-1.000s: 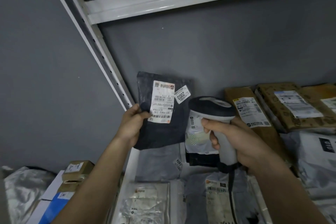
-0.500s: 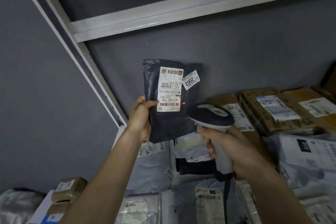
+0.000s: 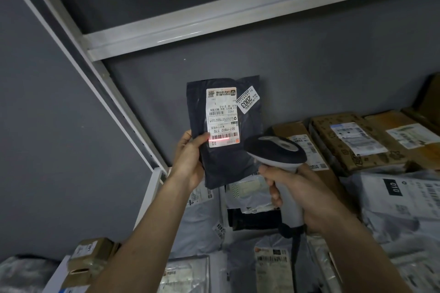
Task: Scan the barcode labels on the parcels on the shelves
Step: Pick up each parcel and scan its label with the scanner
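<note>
My left hand (image 3: pixel 190 162) grips the left edge of a dark plastic parcel (image 3: pixel 221 164) and holds it upright in front of the grey wall. Its white shipping label (image 3: pixel 222 118) faces me, with a smaller sticker reading 2003 beside it. A red scan line lies across the barcode at the label's bottom. My right hand (image 3: pixel 304 195) grips the handle of a white and black barcode scanner (image 3: pixel 276 152), whose head points at that label from the lower right.
Cardboard parcels (image 3: pixel 352 143) with labels lie along the back right of the shelf. Grey and white plastic mailers (image 3: pixel 402 200) cover the shelf below my hands. A white shelf upright (image 3: pixel 100 93) runs diagonally at left, with small boxes (image 3: pixel 90 254) beyond it.
The dark parcel has been raised higher and turned more squarely toward me. The scanner's red light, a dot half a second ago, now forms a line across the barcode.
</note>
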